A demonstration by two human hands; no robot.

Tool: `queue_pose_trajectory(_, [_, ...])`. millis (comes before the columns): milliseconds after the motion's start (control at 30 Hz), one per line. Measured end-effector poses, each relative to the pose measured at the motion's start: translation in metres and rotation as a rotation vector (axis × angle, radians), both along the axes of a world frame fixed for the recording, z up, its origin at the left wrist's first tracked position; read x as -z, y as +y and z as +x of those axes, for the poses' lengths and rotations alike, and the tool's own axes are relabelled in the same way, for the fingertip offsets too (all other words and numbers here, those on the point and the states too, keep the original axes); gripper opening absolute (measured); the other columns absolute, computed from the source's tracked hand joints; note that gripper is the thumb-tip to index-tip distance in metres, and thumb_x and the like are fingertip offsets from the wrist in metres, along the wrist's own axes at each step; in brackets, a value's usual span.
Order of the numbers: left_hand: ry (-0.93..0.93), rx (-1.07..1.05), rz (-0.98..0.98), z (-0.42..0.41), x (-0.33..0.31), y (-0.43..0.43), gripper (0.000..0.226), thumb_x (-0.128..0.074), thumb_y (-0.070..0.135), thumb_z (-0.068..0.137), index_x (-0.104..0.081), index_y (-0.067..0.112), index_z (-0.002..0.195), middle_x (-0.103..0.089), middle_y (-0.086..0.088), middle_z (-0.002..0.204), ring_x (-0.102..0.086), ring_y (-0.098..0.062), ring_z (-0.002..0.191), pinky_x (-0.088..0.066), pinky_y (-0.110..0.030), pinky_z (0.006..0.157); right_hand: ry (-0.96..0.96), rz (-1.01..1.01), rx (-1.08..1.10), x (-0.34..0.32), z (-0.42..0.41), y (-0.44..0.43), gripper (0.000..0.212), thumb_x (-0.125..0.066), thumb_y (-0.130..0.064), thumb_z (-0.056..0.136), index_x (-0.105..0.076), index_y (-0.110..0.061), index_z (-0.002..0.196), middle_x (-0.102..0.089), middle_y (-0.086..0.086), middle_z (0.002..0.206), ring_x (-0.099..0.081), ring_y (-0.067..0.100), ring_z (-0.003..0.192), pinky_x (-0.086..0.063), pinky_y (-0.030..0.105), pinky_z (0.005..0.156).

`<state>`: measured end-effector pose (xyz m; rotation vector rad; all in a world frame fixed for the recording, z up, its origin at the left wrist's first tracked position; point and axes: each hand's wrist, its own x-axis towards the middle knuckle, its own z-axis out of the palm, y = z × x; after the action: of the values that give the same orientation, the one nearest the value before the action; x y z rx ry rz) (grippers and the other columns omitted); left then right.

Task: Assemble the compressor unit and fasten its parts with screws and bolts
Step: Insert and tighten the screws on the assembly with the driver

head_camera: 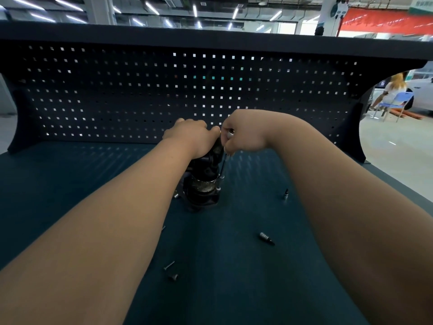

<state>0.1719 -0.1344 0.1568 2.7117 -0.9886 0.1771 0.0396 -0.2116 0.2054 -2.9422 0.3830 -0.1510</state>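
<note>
- The compressor [203, 181] stands upright near the middle of the desk [70, 184], in front of the pegboard [140, 90].
- The left hand [189, 134] lies over the top of the compressor with its fingers curled down round it, gripping it to steady it.
- The right hand [243, 134], just beside the left at 3 o'clock, pinches the silver top of a thin driver [222, 165] between curled fingers.
- The driver's shaft runs down the compressor's 3 o'clock side to a bolt [221, 177] at the collar partway down the body.
- Whether the tip is seated in the bolt's head is too small to tell.
- Step in hand, as I judge it: driving this side bolt while the other hand holds the body against turning.
- How far in the bolt sits cannot be read.
- The next move likely calls for keeping the shaft in line with the bolt, with downward pressure so the tip does not slip, and a firm grip on top.
- After that, the unit probably needs turning to bring another fixing point round.
- Spare parts lie loose on the desk: 1 bit [267, 238] at 4 o'clock from the compressor, a smaller bit [285, 193] at 3 o'clock, and 2 screws [169, 265] at 7 o'clock, nearer the person.
- All are well apart from the compressor, so reaching them means 1 hand letting go.
</note>
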Motion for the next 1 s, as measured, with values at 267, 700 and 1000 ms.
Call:
queue_pose_trajectory(267, [0.000,0.099,0.040,0.008,0.002,0.001,0.061,-0.022,0.062,0.095,-0.046,0.028,0.139,-0.032,-0.004,0.152,-0.033,-0.031,0.136,-0.036,-0.047,0.105,0.039,0.052,0.049,0.005,0.003,0.003,0.021,-0.057,-0.011,0.084,-0.069,-0.003,0.100,-0.071,0.017,0.101,-0.062,0.030,0.083,-0.046,0.033,0.066])
queue_pose_trajectory(700, [0.046,0.092,0.017,0.016,-0.005,-0.002,0.048,-0.039,0.049,0.092,-0.054,0.017,0.125,-0.050,-0.005,0.110,-0.046,-0.020,0.086,-0.036,-0.033,0.069,-0.023,0.055,-0.083,0.006,-0.010,0.013,0.018,-0.056,-0.009,0.086,-0.066,-0.019,0.098,-0.065,-0.001,0.088,-0.057,0.014,0.068,-0.045,0.024,0.055])
queue_pose_trajectory(1000, [-0.049,0.143,0.074,0.031,-0.005,0.002,0.024,-0.025,0.025,0.099,-0.038,0.023,0.079,-0.052,-0.015,0.123,-0.045,-0.030,0.100,-0.043,-0.042,0.090,0.001,-0.052,-0.053,-0.005,0.015,0.018,0.028,-0.050,-0.013,0.089,-0.066,-0.002,0.110,-0.067,0.015,0.099,-0.062,0.033,0.084,-0.049,0.033,0.065])
